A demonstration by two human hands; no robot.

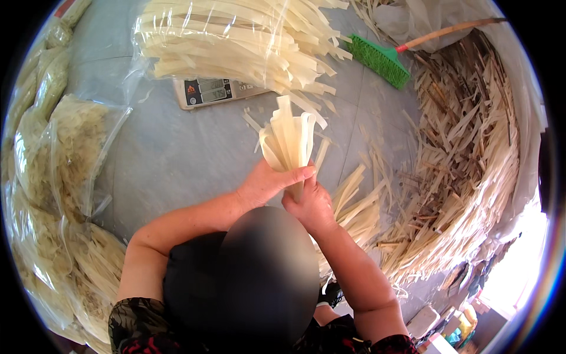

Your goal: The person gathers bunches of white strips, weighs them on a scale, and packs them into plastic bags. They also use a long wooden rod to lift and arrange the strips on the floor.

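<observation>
A small bundle of pale cream, flat dried strips (284, 141) stands up from between my two hands, fanned out and partly folded over at the top. My left hand (262, 184) is closed around its left side, the thumb lying across the front. Lower down, my right hand (313, 207) grips the bundle's narrow end from the right. The fingertips behind the strips are hidden. Just beyond, a clear plastic bag full of similar strips (218, 44) lies over a digital scale (221, 93), with strip ends sticking out of the bag's right side.
Loose strips (356, 206) lie on the grey floor (171, 147) by my right forearm. A large heap of strips and brown stalks (466, 159) fills the right side. A green-bristled broom (380, 59) lies at the far right. Filled clear bags (71, 153) line the left.
</observation>
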